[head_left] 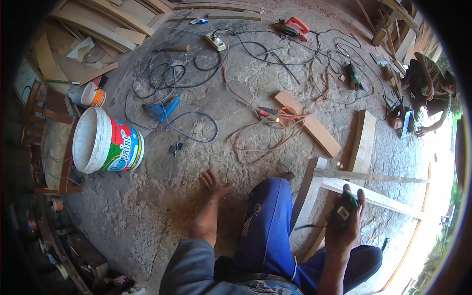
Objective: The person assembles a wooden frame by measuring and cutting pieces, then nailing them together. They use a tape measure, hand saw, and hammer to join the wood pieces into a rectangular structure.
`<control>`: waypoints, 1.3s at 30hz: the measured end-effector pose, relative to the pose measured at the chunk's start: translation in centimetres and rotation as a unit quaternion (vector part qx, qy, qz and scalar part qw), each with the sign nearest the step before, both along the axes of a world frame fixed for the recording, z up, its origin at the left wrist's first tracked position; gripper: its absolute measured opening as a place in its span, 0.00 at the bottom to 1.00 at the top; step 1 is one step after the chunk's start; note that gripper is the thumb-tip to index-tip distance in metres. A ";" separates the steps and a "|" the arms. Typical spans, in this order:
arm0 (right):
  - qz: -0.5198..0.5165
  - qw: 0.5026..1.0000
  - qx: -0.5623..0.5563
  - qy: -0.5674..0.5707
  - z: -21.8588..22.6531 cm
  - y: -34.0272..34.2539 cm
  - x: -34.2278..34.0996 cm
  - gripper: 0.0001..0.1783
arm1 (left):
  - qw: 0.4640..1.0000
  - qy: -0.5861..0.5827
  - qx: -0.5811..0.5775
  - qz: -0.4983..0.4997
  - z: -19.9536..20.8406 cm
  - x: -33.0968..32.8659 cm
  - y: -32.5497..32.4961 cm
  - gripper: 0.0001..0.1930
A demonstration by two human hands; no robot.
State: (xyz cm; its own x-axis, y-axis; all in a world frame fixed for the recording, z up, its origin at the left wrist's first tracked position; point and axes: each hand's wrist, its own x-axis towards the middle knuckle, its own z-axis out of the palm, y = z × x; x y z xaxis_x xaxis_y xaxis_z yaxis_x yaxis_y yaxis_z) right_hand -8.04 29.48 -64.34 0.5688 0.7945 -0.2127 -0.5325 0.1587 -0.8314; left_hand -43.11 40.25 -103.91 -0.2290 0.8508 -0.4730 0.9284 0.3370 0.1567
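Note:
My left hand (215,185) reaches down to the rough concrete floor with its fingers spread, holding nothing. My right hand (342,233) is raised over my bent leg and wrapped round a dark tape measure (341,212) with green at its top and a thin dark strap hanging off to the left. Just beyond that hand lies a wooden frame (307,192), its pale crosspiece (373,198) running to the right. A thin strip of wood (368,175) lies alongside the crosspiece.
A blue power tool (162,109) and a paint bucket (88,140) on its side are at left. Ahead lie pliers (269,116), a wooden board (309,123), tangled cords, a red power tool (293,28) and a green grinder (353,76). Another person (432,88) crouches far right.

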 end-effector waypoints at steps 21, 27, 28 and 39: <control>-0.106 0.792 -0.383 -0.464 -19.0 3.5 3.9 0.31 | 0.994 0.023 -0.093 0.041 2.1 0.4 1.0 0.83; 0.016 0.779 -0.476 -0.407 -19.9 0.1 3.0 0.34 | 0.980 0.122 -0.154 -0.034 3.6 0.6 2.6 0.80; 0.024 0.794 -0.466 -0.390 -20.2 -0.6 3.3 0.35 | 0.979 0.131 -0.148 -0.051 3.8 0.8 3.1 0.79; 0.277 0.741 -0.406 -0.457 -21.7 -1.3 7.9 0.38 | 0.967 0.134 -0.009 -0.217 3.7 1.1 0.8 0.69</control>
